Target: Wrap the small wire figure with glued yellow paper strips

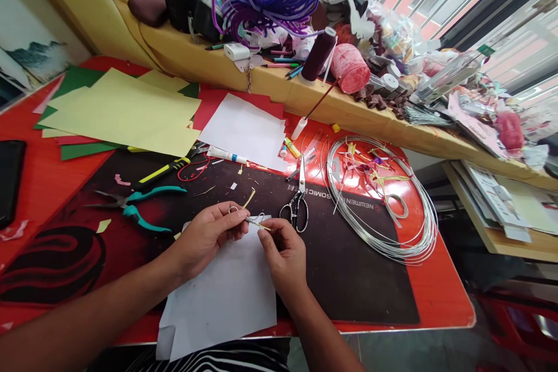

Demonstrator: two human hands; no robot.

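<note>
Over a sheet of white paper [226, 296], my two hands meet at a small piece of bent wire [255, 221] with curled loops. My left hand [215, 229] is closed, pinching the wire between thumb and fingertips. A narrow yellow strip [249, 200] sticks up from the wire beside those fingertips. My right hand [285, 250] is closed too, its thumb and finger pinching the wire's other end, where a yellowish strip shows. The fingers partly hide how strip and wire join. Black-handled scissors [299, 200] lie just beyond my right hand.
Teal-handled pliers [142, 203] lie left on the dark mat [344, 279]. A large coil of silver wire [425, 238] and a tape roll [397, 206] are at right. Yellow paper [126, 110], white sheets [244, 128] and a glue tube [226, 154] lie behind. A cluttered ledge borders the back.
</note>
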